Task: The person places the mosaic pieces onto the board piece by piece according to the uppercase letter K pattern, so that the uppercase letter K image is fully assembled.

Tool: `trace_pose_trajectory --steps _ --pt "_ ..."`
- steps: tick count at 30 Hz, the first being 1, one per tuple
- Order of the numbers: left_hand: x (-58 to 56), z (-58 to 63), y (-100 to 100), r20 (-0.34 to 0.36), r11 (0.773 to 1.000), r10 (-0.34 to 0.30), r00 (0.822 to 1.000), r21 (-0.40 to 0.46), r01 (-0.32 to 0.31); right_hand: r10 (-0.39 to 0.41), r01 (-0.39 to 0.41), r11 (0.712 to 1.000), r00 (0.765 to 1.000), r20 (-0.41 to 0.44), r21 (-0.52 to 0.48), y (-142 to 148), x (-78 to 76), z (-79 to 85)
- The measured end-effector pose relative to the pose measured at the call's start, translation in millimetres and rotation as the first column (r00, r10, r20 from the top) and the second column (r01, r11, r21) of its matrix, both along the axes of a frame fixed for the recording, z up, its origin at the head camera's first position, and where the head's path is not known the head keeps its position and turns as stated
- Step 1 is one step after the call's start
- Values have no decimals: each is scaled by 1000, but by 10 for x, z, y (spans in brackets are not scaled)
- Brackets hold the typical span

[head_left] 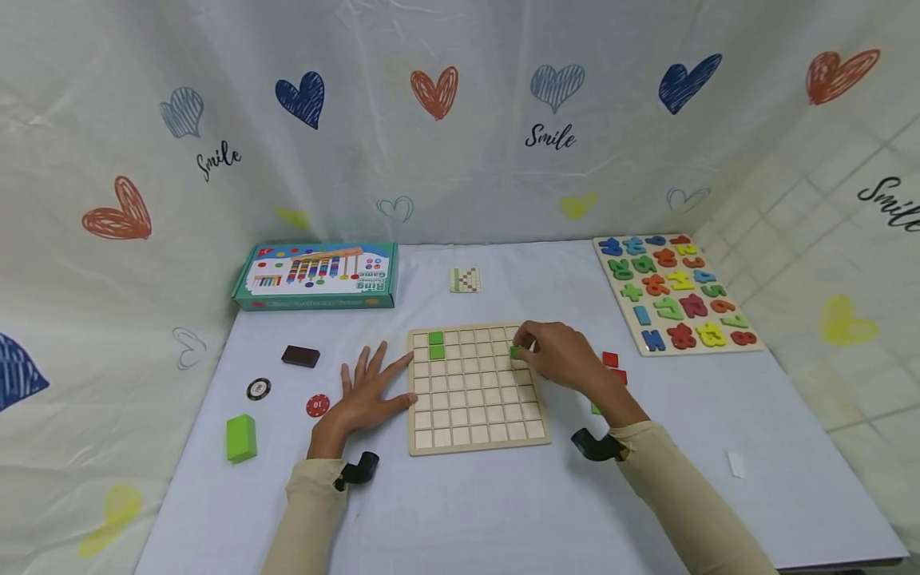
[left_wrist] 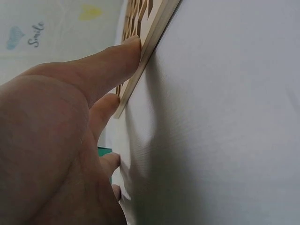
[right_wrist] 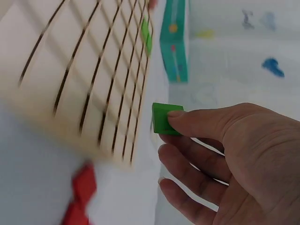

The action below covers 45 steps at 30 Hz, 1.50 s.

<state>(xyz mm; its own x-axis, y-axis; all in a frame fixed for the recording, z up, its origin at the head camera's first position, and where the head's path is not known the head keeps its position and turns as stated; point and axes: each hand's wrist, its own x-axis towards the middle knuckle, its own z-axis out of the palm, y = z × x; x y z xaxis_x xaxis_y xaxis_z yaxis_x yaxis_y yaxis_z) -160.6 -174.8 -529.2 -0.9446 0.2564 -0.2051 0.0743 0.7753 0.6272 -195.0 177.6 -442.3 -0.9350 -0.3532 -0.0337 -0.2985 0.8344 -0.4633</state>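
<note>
A wooden grid board [head_left: 476, 449] lies mid-table, its squares mostly pale. Two green tiles [head_left: 436, 345] sit one behind the other near its far left corner. Between thumb and fingers my right hand [head_left: 564, 355] pinches another green tile [right_wrist: 161, 119], held over the board's far right part in the head view. My left hand [head_left: 366, 399] is spread flat beside the board, with thumb and index fingertip touching its left edge; the left wrist view shows the thumb [left_wrist: 112, 63] against that edge. Red tiles [head_left: 611, 359] and a partly hidden green tile [head_left: 596, 409] lie right of the board.
A boxed ring game [head_left: 316, 279] stands back left, a small patterned card [head_left: 465, 280] back centre, and a letter puzzle board [head_left: 625, 319] back right. At left lie a dark block [head_left: 300, 356], a black chip [head_left: 259, 389], a red chip [head_left: 318, 406] and a green block [head_left: 240, 438].
</note>
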Motion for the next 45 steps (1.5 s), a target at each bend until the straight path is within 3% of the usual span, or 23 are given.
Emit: trace_pose_trajectory --steps 7,13,25,33,45 --pt "-3 109 14 7 1000 1 1000 -25 -1 138 -134 984 990 25 -119 -748 -89 -215" --pt "-26 92 9 34 998 -15 999 -63 17 170 -159 971 984 48 -177 -1071 -155 -434" --pt "-16 113 8 35 999 -8 999 -43 9 134 -114 971 988 81 -209 -1135 -183 -548" --pt "-14 97 15 46 999 -9 999 -48 12 130 -130 985 991 -2 -114 -1147 -164 -585" --pt "-10 90 22 41 999 0 999 -54 2 105 -107 993 993 -46 -55 -1172 -82 -586"
